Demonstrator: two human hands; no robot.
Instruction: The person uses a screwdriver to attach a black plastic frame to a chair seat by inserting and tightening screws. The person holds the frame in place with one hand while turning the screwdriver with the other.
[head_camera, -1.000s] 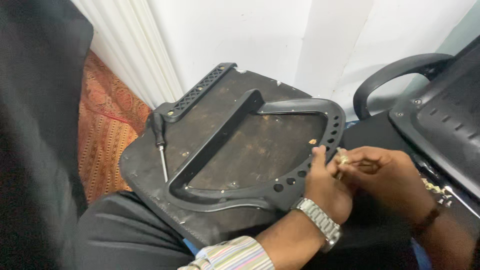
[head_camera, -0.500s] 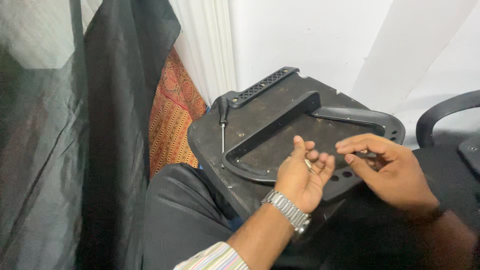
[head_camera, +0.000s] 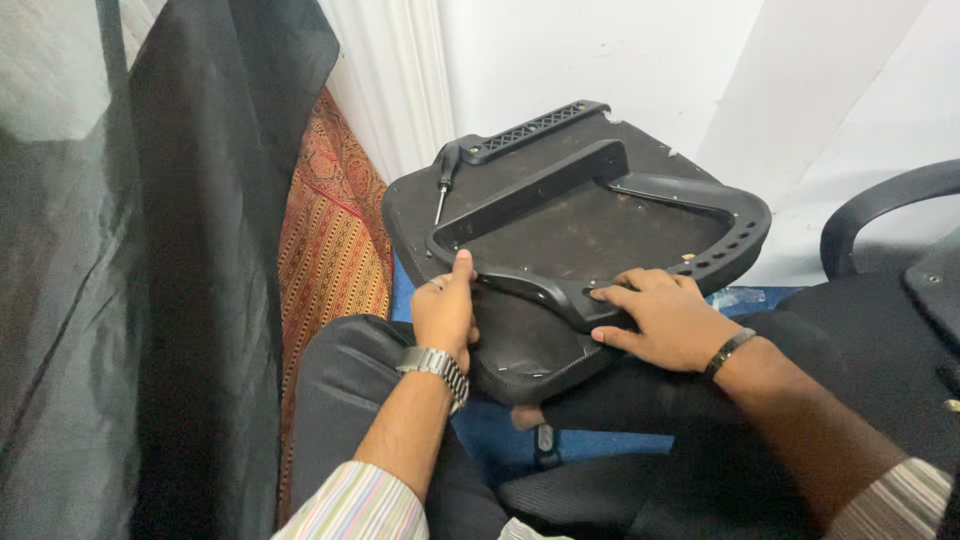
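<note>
An upturned black chair seat base (head_camera: 520, 355) rests on my lap, with a black curved armrest frame (head_camera: 745, 225) lying on its brown underside. My left hand (head_camera: 445, 312) grips the near left edge of the seat base, thumb pressed on the frame's corner and fingers curled. My right hand (head_camera: 662, 318) lies flat on the frame's near bar, fingers spread and holding nothing. A black-handled screwdriver (head_camera: 442, 185) lies on the base's far left corner, apart from both hands.
A slotted black bar (head_camera: 535, 130) lies along the base's far edge. A patterned red-orange cloth (head_camera: 335, 250) and dark fabric (head_camera: 190, 270) hang at left. A white wall is behind. Another black chair's armrest (head_camera: 880, 205) and seat (head_camera: 900, 340) are at right.
My hands, close together over a small object near the frame's holed side, have separated. The left now grips the base's near left edge and the right lies flat on the frame.
</note>
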